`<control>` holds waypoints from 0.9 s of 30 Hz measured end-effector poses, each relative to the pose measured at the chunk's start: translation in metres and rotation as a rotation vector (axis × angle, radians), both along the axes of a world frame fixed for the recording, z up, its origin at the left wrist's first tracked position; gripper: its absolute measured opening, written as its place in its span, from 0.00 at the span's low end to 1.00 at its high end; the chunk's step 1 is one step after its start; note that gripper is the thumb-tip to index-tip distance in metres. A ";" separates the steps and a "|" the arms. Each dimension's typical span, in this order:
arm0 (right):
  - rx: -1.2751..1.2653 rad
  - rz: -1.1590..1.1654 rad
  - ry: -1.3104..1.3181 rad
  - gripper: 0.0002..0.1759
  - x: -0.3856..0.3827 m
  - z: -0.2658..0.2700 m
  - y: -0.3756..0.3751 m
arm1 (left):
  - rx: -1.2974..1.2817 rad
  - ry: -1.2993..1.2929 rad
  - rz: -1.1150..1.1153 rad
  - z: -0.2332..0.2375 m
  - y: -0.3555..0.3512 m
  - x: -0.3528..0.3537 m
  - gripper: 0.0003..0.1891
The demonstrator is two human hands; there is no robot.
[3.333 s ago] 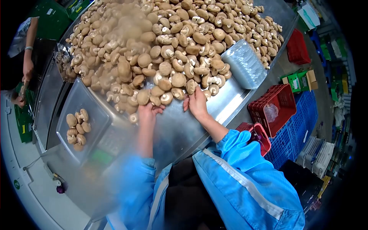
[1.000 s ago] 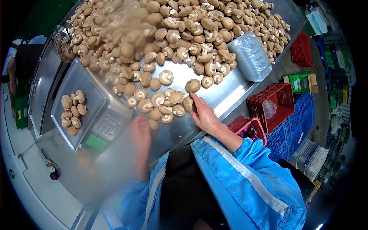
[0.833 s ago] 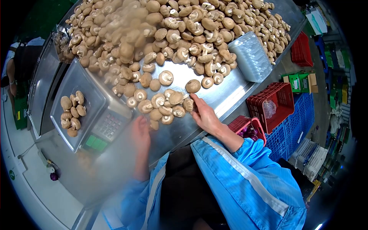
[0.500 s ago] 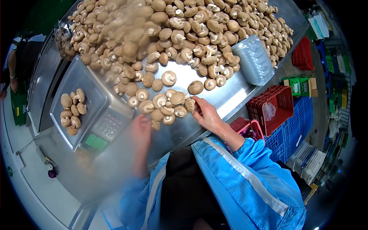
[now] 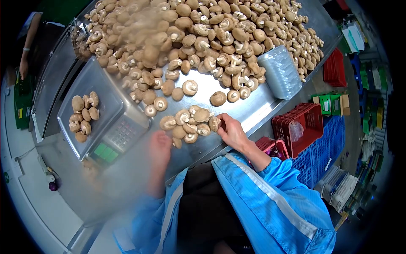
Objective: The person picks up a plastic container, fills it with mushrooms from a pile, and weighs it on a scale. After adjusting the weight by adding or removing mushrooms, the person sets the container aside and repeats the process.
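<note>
A tight cluster of brown shiitake mushrooms (image 5: 186, 123) lies between my two hands on the steel table (image 5: 247, 111). At its right end, the thumb and fingers of my right hand (image 5: 232, 132) close on a shiitake mushroom (image 5: 214, 123). My left hand (image 5: 160, 146) is at the near left end of the cluster, beside its lowest mushroom (image 5: 176, 143); haze blurs its fingers. Just beyond the cluster sit several loose mushrooms, one with its stem up (image 5: 190, 87). A big mushroom pile (image 5: 211, 34) fills the far side.
To the left, a scale (image 5: 122, 131) carries a clear tray (image 5: 67, 137) with several mushrooms. Stacked clear plastic trays (image 5: 280, 73) stand by the table's right edge. Red crates (image 5: 311, 148) and blue crates (image 5: 334, 131) are beyond it. Another person's arm (image 5: 30, 42) shows far left.
The cluster has shifted together slightly toward me and right, widening its gap from the loose mushrooms. Both hands stay at its ends. The whole view has tilted slightly.
</note>
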State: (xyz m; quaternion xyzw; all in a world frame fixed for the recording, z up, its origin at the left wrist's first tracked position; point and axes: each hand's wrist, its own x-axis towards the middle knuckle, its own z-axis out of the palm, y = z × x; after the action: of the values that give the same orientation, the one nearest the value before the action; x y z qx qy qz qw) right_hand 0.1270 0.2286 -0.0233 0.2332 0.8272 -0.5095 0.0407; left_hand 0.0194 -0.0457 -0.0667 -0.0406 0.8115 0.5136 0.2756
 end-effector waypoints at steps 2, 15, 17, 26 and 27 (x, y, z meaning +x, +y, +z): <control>0.012 -0.002 -0.005 0.16 0.004 0.001 -0.001 | 0.027 -0.013 0.018 0.002 0.001 0.005 0.19; 0.061 0.042 -0.012 0.15 0.006 -0.004 -0.005 | 0.195 0.081 0.080 0.009 0.007 0.017 0.33; 0.068 0.052 -0.040 0.15 0.004 -0.005 -0.006 | 0.198 0.092 0.102 0.000 0.004 0.019 0.32; 0.109 0.115 -0.039 0.17 0.002 -0.013 -0.001 | 0.223 0.073 0.136 -0.003 0.006 0.018 0.25; 0.096 0.105 -0.042 0.17 0.002 -0.011 -0.001 | 0.229 0.067 0.139 -0.002 0.006 0.017 0.24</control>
State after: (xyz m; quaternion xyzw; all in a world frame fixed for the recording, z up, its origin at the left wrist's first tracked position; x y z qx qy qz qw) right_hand 0.1285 0.2274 -0.0345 0.2019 0.8609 -0.4613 0.0732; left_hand 0.0367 -0.0401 -0.0689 -0.0481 0.7516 0.6218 0.2149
